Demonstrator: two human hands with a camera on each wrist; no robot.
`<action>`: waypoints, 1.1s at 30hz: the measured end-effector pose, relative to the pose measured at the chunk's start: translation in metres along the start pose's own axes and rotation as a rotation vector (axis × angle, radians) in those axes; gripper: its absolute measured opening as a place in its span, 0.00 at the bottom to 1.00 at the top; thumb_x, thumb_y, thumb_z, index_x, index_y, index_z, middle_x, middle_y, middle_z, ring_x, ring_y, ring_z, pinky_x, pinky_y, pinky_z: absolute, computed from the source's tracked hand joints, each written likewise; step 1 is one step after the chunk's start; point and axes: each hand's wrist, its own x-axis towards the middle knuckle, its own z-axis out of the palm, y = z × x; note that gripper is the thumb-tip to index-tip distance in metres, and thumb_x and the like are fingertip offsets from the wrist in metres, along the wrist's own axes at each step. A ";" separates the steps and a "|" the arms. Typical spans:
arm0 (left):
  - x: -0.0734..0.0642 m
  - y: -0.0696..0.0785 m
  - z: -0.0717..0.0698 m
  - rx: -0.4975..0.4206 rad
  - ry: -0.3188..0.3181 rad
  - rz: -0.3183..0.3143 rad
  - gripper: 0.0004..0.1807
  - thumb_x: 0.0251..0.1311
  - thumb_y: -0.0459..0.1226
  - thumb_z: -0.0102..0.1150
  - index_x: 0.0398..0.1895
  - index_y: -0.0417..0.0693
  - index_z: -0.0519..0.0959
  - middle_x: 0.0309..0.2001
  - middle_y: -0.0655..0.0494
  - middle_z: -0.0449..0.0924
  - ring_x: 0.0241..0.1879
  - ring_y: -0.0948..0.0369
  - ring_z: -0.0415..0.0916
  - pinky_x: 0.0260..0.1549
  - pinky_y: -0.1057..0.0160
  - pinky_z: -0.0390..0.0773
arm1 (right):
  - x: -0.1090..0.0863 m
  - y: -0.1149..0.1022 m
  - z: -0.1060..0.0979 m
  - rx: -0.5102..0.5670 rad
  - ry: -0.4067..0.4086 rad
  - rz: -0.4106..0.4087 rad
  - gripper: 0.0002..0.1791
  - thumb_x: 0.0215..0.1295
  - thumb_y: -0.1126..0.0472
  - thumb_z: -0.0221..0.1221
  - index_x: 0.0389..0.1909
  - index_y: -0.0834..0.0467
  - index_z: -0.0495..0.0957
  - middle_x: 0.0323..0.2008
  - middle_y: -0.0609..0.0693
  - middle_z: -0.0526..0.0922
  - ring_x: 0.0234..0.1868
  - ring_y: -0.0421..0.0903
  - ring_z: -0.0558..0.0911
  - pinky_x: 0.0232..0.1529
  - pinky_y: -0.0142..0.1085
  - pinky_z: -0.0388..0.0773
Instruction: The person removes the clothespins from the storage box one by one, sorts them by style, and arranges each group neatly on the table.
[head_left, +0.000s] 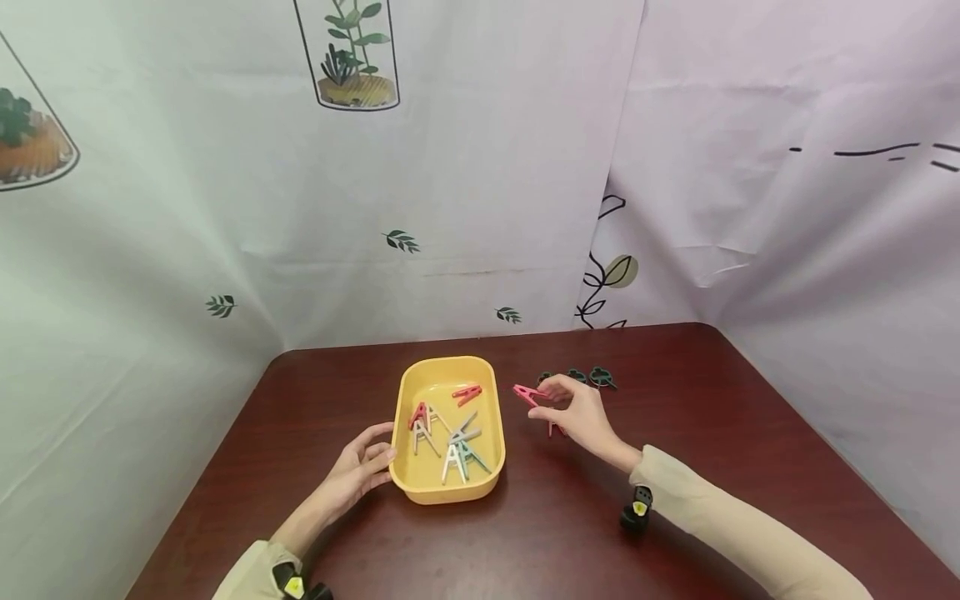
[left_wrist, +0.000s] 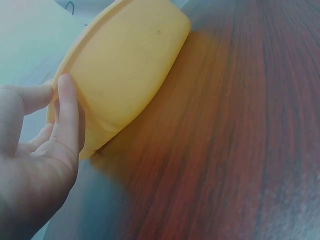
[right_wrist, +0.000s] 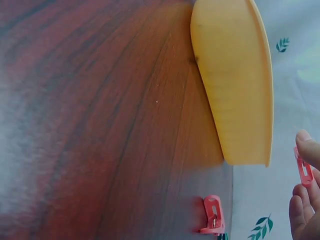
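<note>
A yellow plastic tray stands on the table with several clothespins in it: red ones, pale ones, a grey one and a teal one. My left hand is at the tray's left side, thumb and fingers gripping its rim, as the left wrist view shows. To the right of the tray, my right hand pinches a red clothespin between thumb and fingertips, raised over the table. Another red clothespin stands on the table below that hand, partly hidden in the head view.
Behind my right hand lie several dark green items, partly covered by the hand. The dark red-brown wooden table ends at a white printed cloth wall, with further cloth along both sides.
</note>
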 end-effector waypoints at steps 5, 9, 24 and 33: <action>0.001 0.001 0.000 0.006 0.013 -0.007 0.33 0.70 0.32 0.49 0.71 0.33 0.46 0.41 0.57 0.77 0.41 0.66 0.79 0.41 0.67 0.83 | -0.006 0.005 -0.007 -0.019 0.038 0.027 0.20 0.44 0.53 0.76 0.39 0.50 0.81 0.36 0.49 0.86 0.38 0.46 0.83 0.41 0.31 0.81; 0.002 0.001 0.000 0.009 0.030 -0.007 0.32 0.70 0.31 0.49 0.71 0.33 0.47 0.40 0.59 0.77 0.39 0.67 0.79 0.40 0.67 0.83 | -0.009 0.012 -0.014 -0.047 0.067 0.041 0.20 0.42 0.55 0.77 0.38 0.52 0.82 0.35 0.52 0.87 0.35 0.46 0.83 0.38 0.29 0.80; 0.001 -0.001 -0.001 0.000 0.005 0.007 0.30 0.71 0.31 0.48 0.70 0.34 0.48 0.41 0.60 0.78 0.41 0.67 0.80 0.40 0.68 0.83 | -0.028 0.035 -0.030 -0.135 0.123 0.147 0.20 0.41 0.57 0.78 0.35 0.55 0.82 0.31 0.50 0.85 0.34 0.44 0.82 0.36 0.27 0.79; 0.001 0.001 0.000 0.000 -0.005 -0.007 0.30 0.71 0.32 0.48 0.70 0.35 0.49 0.42 0.59 0.78 0.42 0.67 0.80 0.41 0.67 0.83 | -0.032 0.051 -0.034 -0.217 0.116 0.204 0.18 0.43 0.55 0.77 0.34 0.56 0.82 0.29 0.49 0.84 0.31 0.42 0.80 0.34 0.28 0.77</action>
